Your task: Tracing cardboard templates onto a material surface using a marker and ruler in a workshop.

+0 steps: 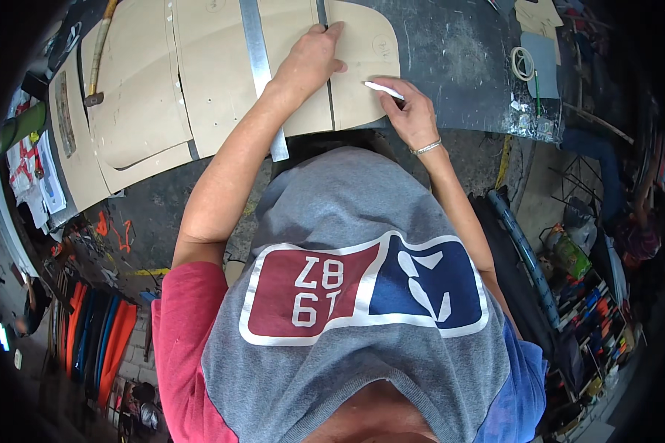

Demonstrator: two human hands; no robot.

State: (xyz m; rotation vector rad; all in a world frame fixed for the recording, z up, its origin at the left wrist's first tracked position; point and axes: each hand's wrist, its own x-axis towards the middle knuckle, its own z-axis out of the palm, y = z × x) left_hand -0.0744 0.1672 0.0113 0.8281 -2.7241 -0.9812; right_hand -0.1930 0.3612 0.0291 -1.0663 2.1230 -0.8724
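Tan card panel [362, 55], smooth and matte, rounded at its far right corner, flat at the near edge of the worktable; a faint pencilled mark near its right side. Narrow dark gap down its left side, larger tan card sheet [218, 81] beyond.

Left hand [309, 60] lies across the gap, palm down, fingers partly spread, thumb out to the right; grips nothing visible. Forearm slants in from near left.

Right hand [412, 117] at the panel's right edge, slim white pen [384, 90] pinched between thumb and fingers, tip pointing left over the card; contact cannot be told. Wrist wears a metal bracelet [425, 147].

Left of the hands, flat bright metal strip [256, 44], overhanging the near edge. Worktable [451, 66]: dark, scuffed. Far right: pale tape roll [522, 64]. Far left: wooden-handled hammer [100, 55].
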